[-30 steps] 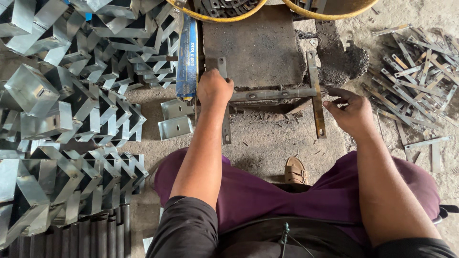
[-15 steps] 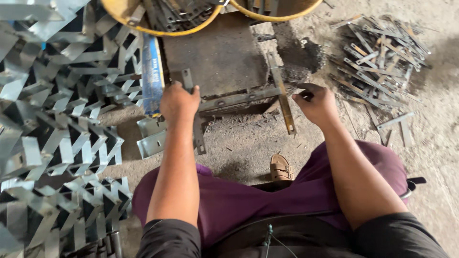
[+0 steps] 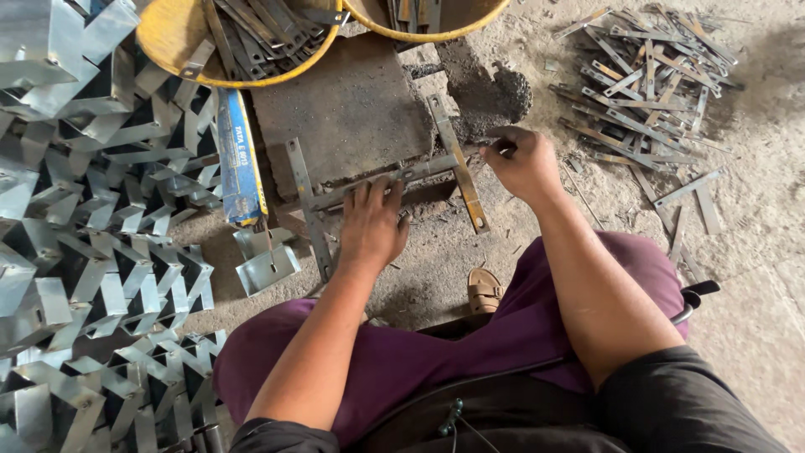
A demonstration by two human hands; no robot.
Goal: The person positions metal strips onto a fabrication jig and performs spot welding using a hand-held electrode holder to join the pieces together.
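Observation:
My left hand lies flat, fingers spread, on a horizontal metal strip that joins two upright flat strips, one at the left and one at the right, into an H-shaped frame on the ground. My right hand is closed near the frame's right end, pinching something thin and dark that I cannot make out. The frame rests against the front edge of a rusty steel plate.
Folded shiny metal brackets are heaped at the left. Two yellow tubs with dark strips stand at the top. Loose flat strips lie at the right. A blue long box lies beside the plate. My sandalled foot is below.
The view has shifted so the work sits higher and further right. My left hand moved down off the plate's edge onto the cross strip; the right hand stays at the frame's right end.

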